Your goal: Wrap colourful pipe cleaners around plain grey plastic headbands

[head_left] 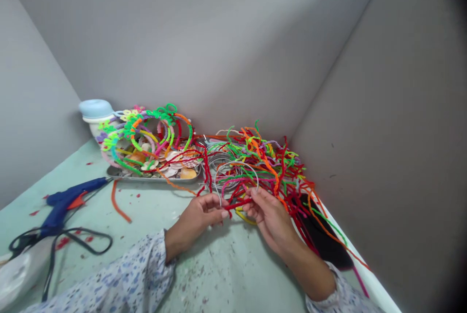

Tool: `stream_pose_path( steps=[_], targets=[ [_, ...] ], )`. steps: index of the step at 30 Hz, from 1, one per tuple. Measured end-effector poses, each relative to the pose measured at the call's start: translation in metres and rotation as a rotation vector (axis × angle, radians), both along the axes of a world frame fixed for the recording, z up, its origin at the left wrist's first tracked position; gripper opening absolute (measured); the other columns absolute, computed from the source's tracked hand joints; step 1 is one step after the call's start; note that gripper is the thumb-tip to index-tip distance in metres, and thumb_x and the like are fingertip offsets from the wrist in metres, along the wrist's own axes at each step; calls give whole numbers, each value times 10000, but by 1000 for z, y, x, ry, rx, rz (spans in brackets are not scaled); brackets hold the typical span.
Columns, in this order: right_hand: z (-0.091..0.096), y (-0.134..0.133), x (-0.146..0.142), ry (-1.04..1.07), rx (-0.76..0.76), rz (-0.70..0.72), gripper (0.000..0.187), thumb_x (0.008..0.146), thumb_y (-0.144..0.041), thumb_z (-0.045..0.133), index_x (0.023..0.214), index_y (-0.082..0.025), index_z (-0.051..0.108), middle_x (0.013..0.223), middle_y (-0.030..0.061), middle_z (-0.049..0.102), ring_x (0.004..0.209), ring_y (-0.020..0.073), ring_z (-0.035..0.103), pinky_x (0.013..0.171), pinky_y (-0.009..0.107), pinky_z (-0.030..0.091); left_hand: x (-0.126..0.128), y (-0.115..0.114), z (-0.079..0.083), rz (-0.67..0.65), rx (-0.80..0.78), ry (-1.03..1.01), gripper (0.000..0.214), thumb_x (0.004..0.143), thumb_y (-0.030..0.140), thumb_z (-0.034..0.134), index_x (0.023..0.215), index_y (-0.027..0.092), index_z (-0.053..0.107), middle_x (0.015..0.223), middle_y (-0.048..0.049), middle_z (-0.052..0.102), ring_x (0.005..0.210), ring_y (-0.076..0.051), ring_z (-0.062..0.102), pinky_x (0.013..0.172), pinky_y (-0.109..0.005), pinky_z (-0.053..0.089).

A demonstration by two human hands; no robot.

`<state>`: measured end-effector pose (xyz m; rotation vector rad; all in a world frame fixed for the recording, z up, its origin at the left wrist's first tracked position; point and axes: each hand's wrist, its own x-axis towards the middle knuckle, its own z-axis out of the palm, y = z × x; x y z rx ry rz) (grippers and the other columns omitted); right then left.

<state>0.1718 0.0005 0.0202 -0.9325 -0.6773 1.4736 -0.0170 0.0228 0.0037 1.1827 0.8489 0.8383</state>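
Red pipe cleaner (238, 204): near centre of table (219, 274), spanning both hands. Left hand (204, 215) and right hand (268, 219) pinch its ends, fingertips pressed together. Likely light, fuzzy, bendable; best gripped near ends. Tangled pile (277, 167) far right

I see my left hand (202, 215) and right hand (269, 217) side by side over the table (226, 274), a pipe cleaner (239, 202) between them, the pile (266, 162) just behind. Left of the pile lies the tray (120, 173) with headbands (146, 128) on it, a jar (95, 111) behind it, and the glue gun (67, 201) far left.
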Motion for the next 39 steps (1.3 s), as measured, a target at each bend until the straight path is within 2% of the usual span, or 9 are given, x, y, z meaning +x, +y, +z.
stream_pose_path(
  steps=[5,12,19,26,34,39],
  targets=[
    [-1,1,1,24,1,9,162,755,-313,740,807,-177,670,728,-10,637,548,81,582,519,174,470,3,-1,4,27,-5,60,226,704,303,753,811,130,655,630,17,627,492,-66,494,483,-188,323],
    [10,-1,-1,43,-6,-7,174,740,-320,750,803,-174,679,743,13,672,553,109,603,532,217,486,4,-1,1,79,-27,51,240,694,324,756,807,130,672,632,14,636,480,-64,494,471,-186,313],
    [16,-1,1,-7,11,-6,189,751,-350,731,788,-175,669,651,11,662,540,118,593,521,217,465,2,-3,5,3,-3,-3,245,756,351,705,863,134,664,681,-16,669,524,-83,524,502,-196,358],
    [17,0,2,-53,47,7,228,753,-386,727,811,-173,668,661,10,673,553,108,601,532,199,467,8,-5,8,87,-56,23,280,626,321,792,720,145,596,576,45,587,457,-63,461,459,-186,333],
    [13,-1,2,-106,57,45,230,813,-382,678,819,-155,641,605,11,673,529,91,592,539,174,457,10,-8,10,135,-14,102,252,632,324,757,648,137,590,535,35,566,451,-78,456,462,-207,356],
    [14,-1,1,-126,56,42,272,791,-422,693,806,-155,638,594,8,663,538,101,602,545,186,453,9,-8,5,79,2,85,272,660,352,758,724,145,592,564,37,556,491,-84,479,491,-205,363]
  ],
)
